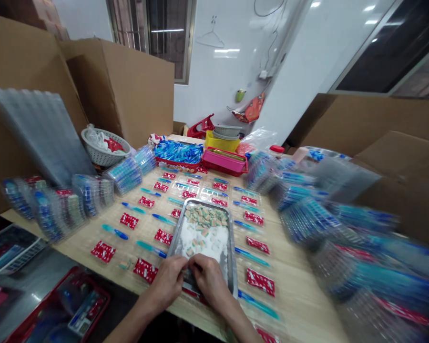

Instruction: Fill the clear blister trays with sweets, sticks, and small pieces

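Observation:
My left hand and my right hand come together over the near end of a metal tray. Both have their fingers pinched; whatever lies between the fingertips is too small or hidden to name. In the tray, white powder covers part of the bottom. Several small green-and-tan square pieces are heaped at its far end, with a few more lying in the powder. Around the tray are clear plastic blister trays, each with a red patterned packet and a blue pen-like item.
Stacks of filled clear packs line the right side, and more stacks stand at the left. A red box of blue pen-like items and a pink bin sit at the back. Cardboard boxes rise behind. A red crate is below left.

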Motion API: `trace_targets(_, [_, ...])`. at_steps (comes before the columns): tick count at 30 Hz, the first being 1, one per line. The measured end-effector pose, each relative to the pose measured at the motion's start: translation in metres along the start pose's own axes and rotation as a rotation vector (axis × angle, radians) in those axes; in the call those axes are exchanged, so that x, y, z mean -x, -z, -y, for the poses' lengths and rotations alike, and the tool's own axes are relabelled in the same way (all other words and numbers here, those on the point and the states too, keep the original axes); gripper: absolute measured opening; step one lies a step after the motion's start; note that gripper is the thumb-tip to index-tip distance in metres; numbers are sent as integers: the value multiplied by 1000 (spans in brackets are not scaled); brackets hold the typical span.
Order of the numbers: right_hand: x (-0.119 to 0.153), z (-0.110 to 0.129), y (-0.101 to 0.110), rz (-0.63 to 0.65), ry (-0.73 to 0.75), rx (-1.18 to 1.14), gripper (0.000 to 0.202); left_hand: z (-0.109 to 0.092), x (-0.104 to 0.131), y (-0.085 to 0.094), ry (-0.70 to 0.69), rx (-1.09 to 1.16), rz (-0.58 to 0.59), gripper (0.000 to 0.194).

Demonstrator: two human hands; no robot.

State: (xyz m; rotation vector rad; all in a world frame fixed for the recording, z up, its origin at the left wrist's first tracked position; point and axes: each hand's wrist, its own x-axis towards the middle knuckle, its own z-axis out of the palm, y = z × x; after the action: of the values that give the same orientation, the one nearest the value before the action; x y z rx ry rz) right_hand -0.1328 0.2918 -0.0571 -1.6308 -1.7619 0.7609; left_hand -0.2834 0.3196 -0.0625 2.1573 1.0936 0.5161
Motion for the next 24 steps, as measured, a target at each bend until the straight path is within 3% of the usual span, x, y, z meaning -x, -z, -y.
trace_targets(3, [1, 0, -1, 60, -10, 7, 24, 0, 0, 0, 20, 29, -44, 30])
trace_targets(6, [-1, -3, -1, 105, 7, 8, 24, 1, -1, 0, 52, 37, -13, 29])
trace_targets(12, [-23, -6, 5, -17, -7, 217, 18, 2, -2, -1, 27, -19, 8, 24])
trace_targets(16, [-38, -3, 2, -8, 0, 384, 14, 3, -2, -4, 26, -26, -4, 22])
trace_targets(24, [-30, -2, 7, 36, -11, 104, 18, -2, -1, -1, 28, 16, -18, 25])
